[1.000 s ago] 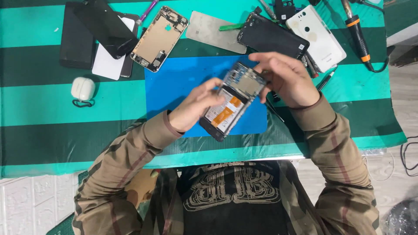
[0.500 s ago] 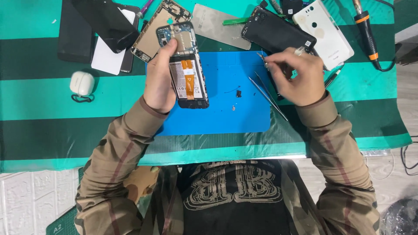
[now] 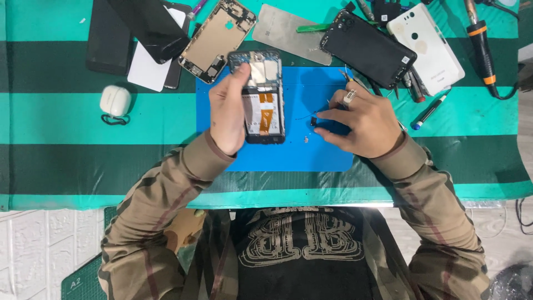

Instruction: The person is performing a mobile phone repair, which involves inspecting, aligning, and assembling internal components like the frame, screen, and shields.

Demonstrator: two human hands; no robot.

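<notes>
Two hands at work mid-disassembly: left hand (image 3: pixel 229 114) grips the opened phone (image 3: pixel 262 99); right hand (image 3: pixel 360 123) pinches tweezers (image 3: pixel 315 115) over a small part (image 3: pixel 313 120). Lifting it needs a fine, steady pinch.

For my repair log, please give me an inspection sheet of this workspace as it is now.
Surface: blue mat on a green striped cloth.
Job's things: opened phone, inside facing up; small dark part on the mat.
Clutter: black back cover, white back cover, gold phone frame, metal plate, white earbud case, pen.
Hands: left hand holds the opened phone; right hand touches the small dark part.
Cables: black cord from the orange-banded tool.
Surroundings: green cutting mat below the table.
</notes>
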